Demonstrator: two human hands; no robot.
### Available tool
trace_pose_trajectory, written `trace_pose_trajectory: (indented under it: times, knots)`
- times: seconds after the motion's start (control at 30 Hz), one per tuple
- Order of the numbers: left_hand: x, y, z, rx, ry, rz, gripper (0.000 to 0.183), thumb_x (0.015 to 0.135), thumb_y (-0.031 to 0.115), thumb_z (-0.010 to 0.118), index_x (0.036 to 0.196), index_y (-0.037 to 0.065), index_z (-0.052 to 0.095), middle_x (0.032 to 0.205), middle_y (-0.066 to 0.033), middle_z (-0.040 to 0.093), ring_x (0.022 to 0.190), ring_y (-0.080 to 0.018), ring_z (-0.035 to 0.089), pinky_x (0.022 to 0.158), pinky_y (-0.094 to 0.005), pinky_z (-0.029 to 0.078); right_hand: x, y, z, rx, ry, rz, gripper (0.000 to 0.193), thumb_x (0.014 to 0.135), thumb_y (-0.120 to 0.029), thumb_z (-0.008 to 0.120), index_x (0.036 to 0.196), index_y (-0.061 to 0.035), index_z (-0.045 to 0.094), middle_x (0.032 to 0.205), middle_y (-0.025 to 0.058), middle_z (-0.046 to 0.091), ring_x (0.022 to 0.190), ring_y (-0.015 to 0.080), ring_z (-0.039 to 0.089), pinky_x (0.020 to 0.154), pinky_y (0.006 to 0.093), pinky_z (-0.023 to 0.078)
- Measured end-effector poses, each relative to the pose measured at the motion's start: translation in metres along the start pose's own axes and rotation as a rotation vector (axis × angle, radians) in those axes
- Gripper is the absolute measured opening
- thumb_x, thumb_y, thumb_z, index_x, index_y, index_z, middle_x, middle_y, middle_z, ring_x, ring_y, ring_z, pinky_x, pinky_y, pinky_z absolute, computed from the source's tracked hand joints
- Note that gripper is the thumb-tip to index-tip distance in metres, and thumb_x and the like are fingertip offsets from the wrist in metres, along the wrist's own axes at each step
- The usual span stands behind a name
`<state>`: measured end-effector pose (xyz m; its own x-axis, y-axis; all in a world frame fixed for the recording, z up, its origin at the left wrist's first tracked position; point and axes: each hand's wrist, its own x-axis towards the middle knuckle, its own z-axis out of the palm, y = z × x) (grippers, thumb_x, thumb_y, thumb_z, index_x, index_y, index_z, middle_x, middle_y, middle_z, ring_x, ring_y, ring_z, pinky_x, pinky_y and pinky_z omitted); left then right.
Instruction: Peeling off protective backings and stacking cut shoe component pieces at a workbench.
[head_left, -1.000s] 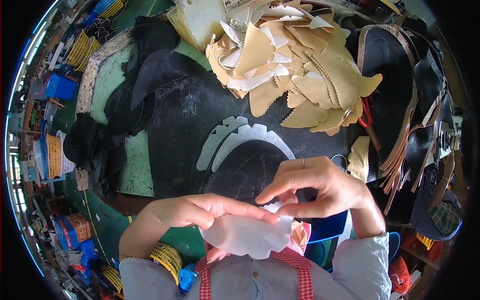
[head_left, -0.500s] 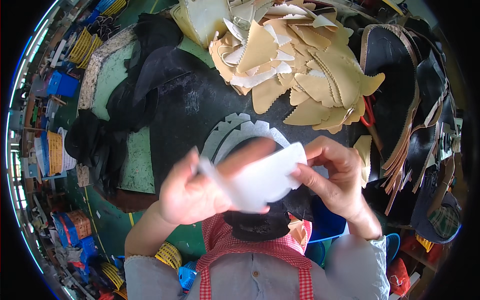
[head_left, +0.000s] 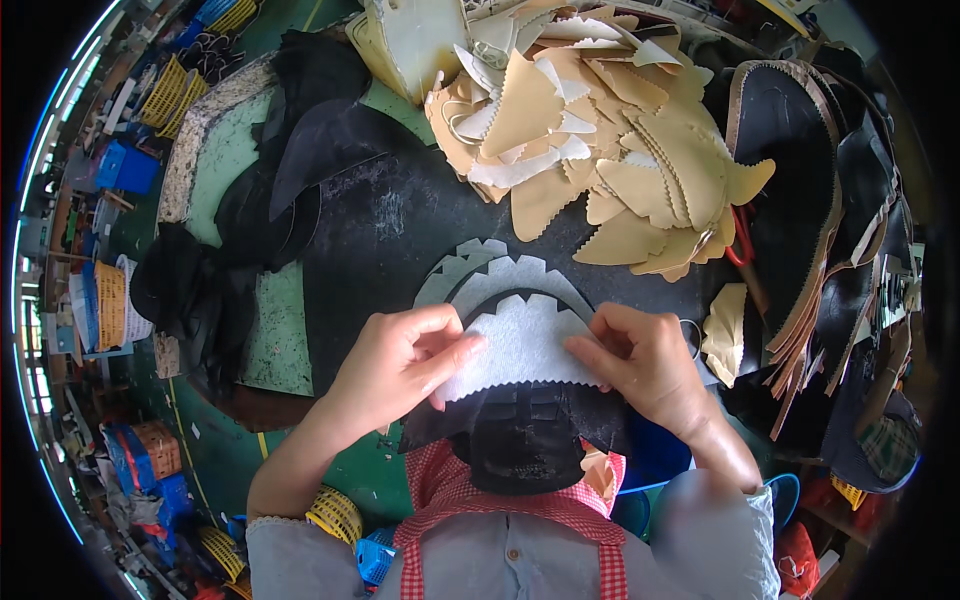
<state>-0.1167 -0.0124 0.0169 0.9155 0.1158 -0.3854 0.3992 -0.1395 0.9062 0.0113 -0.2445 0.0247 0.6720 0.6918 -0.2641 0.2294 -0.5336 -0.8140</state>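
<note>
A pale grey, felt-like piece (head_left: 525, 345) with a notched upper edge and a zigzag lower edge is stretched between my hands. My left hand (head_left: 400, 365) pinches its left end between thumb and fingers; my right hand (head_left: 660, 370) grips the right end likewise. Just beyond it, overlapping pale notched pieces (head_left: 465, 272) lie on the black work surface (head_left: 400, 235). Below the held piece, close to my body, is a black, dark-textured item (head_left: 525, 450), partly covered by it.
Tan zigzag-edged pieces (head_left: 660, 185) are heaped at the far side beside a cream container (head_left: 405, 45). Black sheets (head_left: 325, 150) lie at the left. On the right are large black pieces (head_left: 785, 130), a red-handled tool (head_left: 742, 237) and a single tan piece (head_left: 725, 335).
The pale piece, tilted and blurred before, is now spread flat toward me with its zigzag edge down. My left hand has gone from open fingers to pinching its left end.
</note>
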Motion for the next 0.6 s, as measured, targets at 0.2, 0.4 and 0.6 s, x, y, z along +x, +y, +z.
trace_pose_trajectory:
  times: [0.2, 0.4, 0.6]
  knots:
    - [0.013, -0.003, -0.001, 0.195, 0.003, -0.084, 0.028, 0.093, 0.022, 0.071, 0.077, 0.003, 0.057, 0.06, -0.0046, 0.064, 0.047, -0.0127, 0.061, 0.041, -0.0283, 0.042, 0.013, 0.008, 0.003, -0.172, -0.033, -0.045, 0.029, 0.089, -0.028, 0.074, 0.081, -0.0023, 0.062, 0.06, 0.013, 0.061, 0.056, 0.0296, 0.064, 0.054, 0.0378, 0.05]
    - [0.014, 0.01, 0.004, 1.033, 0.351, 0.525, 0.029, 0.069, 0.023, 0.083, 0.078, 0.011, 0.058, 0.074, -0.0024, 0.059, 0.066, -0.0243, 0.061, 0.059, -0.0387, 0.047, 0.022, 0.005, -0.005, -0.756, -0.127, -0.047, 0.051, 0.09, -0.053, 0.064, 0.072, -0.0061, 0.067, 0.062, 0.0109, 0.064, 0.059, 0.0324, 0.064, 0.056, 0.041, 0.049]
    - [-0.006, -0.018, 0.034, 0.942, -0.134, 0.665, 0.063, 0.091, 0.044, 0.063, 0.148, 0.023, 0.048, 0.157, -0.0161, 0.035, 0.147, -0.0342, 0.03, 0.119, -0.0509, 0.022, 0.031, 0.007, -0.018, -0.462, -0.075, -0.207, 0.035, 0.089, -0.036, 0.07, 0.074, -0.005, 0.065, 0.062, 0.011, 0.062, 0.061, 0.0311, 0.064, 0.059, 0.0398, 0.05]
